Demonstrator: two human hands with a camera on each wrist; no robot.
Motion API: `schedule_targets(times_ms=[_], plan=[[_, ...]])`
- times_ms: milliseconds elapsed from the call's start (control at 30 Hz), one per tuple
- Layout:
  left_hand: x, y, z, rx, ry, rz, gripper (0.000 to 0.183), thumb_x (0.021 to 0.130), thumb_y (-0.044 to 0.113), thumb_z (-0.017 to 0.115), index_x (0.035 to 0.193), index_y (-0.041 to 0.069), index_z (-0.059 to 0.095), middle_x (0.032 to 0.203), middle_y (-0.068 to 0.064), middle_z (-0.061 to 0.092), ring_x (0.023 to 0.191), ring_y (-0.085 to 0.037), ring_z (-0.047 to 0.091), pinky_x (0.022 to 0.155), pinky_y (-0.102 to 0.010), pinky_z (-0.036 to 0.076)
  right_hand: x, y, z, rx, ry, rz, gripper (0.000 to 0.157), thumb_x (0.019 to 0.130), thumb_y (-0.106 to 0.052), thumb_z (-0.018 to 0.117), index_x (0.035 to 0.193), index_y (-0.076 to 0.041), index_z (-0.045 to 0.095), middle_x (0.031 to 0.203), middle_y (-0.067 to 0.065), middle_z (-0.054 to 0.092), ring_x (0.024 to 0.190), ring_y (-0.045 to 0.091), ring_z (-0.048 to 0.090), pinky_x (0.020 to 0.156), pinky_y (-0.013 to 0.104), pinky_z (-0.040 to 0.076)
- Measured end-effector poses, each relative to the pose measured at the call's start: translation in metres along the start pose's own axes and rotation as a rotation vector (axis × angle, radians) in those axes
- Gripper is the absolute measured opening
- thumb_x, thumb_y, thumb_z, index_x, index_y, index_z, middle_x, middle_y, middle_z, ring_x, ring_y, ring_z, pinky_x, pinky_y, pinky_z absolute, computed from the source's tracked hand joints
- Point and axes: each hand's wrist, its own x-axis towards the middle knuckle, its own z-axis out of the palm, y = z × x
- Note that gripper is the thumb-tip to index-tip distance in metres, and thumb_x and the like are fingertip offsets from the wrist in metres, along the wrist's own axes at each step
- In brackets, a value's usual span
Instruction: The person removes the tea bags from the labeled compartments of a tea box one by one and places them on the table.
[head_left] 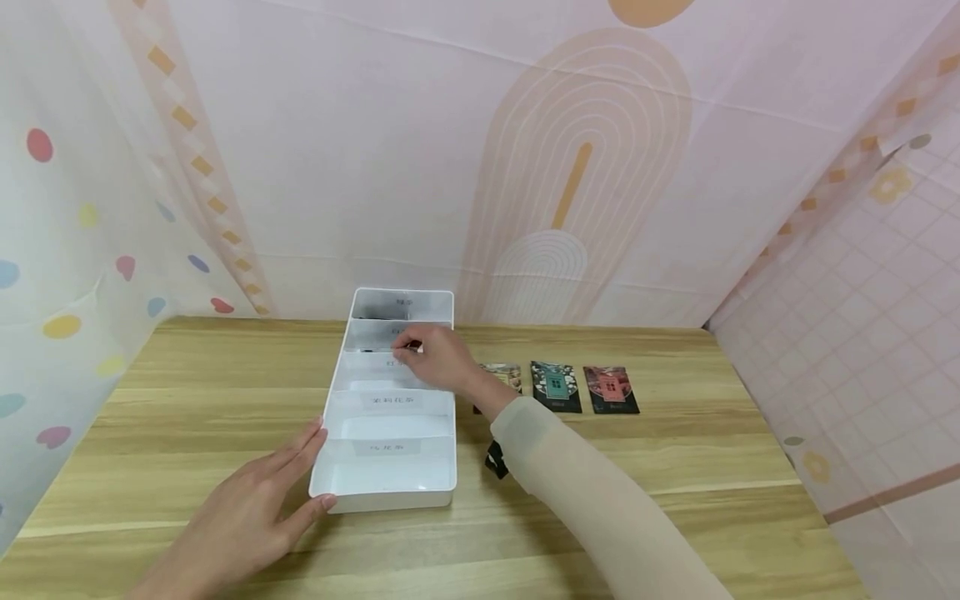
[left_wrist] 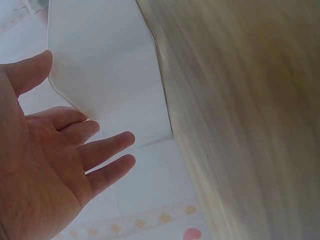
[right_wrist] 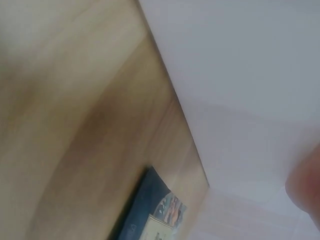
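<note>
While your left hand [head_left: 258,504], fingers straight, touches the white box [head_left: 393,502] at its eight o'clock side, your right hand [head_left: 441,358] has curled fingers above its twelve o'clock half; whether they pinch something, I cannot tell. Three packets [head_left: 557,388] lie at three o'clock.

Box [head_left: 391,502] on table [head_left: 225,375], row of three packets [head_left: 557,386] to its right, cloth [head_left: 337,167] hanging behind table

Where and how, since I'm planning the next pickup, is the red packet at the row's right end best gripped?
Pinch the red packet, probably by its right edge, coming from the right: it lies flat on the table, the teal packet sits close on its left, and no packet lies on its right.
</note>
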Motion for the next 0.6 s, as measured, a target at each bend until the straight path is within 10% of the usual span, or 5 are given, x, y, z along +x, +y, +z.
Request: schedule_targets(times_ms=[600], plan=[[0.001, 0.000, -0.001, -0.003, -0.007, -0.011, 0.079, 0.089, 0.039, 0.083, 0.148, -0.004, 0.055, 0.154, -0.017, 0.054, 0.117, -0.040, 0.068, 0.090, -0.056, 0.057, -0.003, -0.006, -0.025, 0.059, 0.071, -0.089, 0.016, 0.105, -0.009, 0.065, 0.114, -0.001, 0.075, 0.110, 0.008, 0.074, 0.090, 0.013, 0.066, 0.078, 0.021, 0.055]])
